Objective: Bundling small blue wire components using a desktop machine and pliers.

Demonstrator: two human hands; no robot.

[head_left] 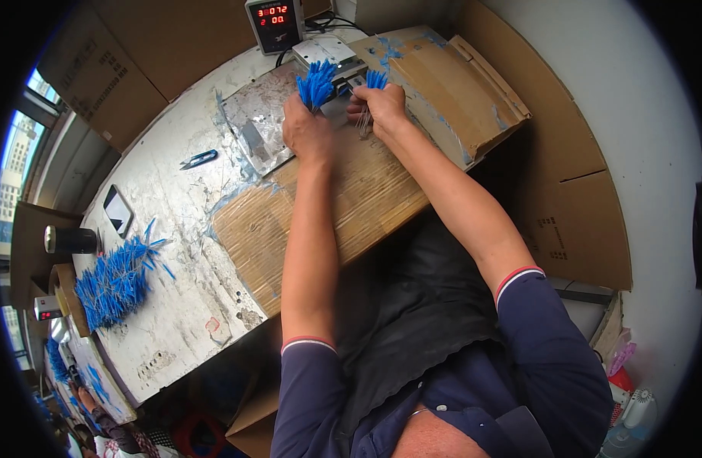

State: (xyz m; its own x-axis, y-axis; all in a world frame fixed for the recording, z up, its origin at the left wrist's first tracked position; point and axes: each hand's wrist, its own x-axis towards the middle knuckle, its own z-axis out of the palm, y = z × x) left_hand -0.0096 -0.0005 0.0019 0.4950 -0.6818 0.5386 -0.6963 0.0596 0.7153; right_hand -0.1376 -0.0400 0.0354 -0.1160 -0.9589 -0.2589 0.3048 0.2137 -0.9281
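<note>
At the far side of the table, my left hand (pixel 305 131) is closed around a thick bunch of thin blue pieces (pixel 317 84), which fan upward out of the fist. Close by on the right, my right hand (pixel 383 107) pinches a smaller blue bunch (pixel 376 79). Thin pale strands (pixel 363 124) hang below its fingers. Both hands are in front of a small metal machine (pixel 324 53), and the right fingers are near its front end. Whether they touch it, I cannot tell. A scuffed metal plate (pixel 263 118) lies beside my left hand.
A display box with red digits (pixel 275 24) stands behind the machine. Taped cardboard (pixel 442 84) covers the right side. Leftward lie blue thread snips (pixel 199 159), a phone (pixel 117 210), a dark cylinder (pixel 70 240) and a big blue heap (pixel 114 286). Another person's hand (pixel 84 398) shows lower left.
</note>
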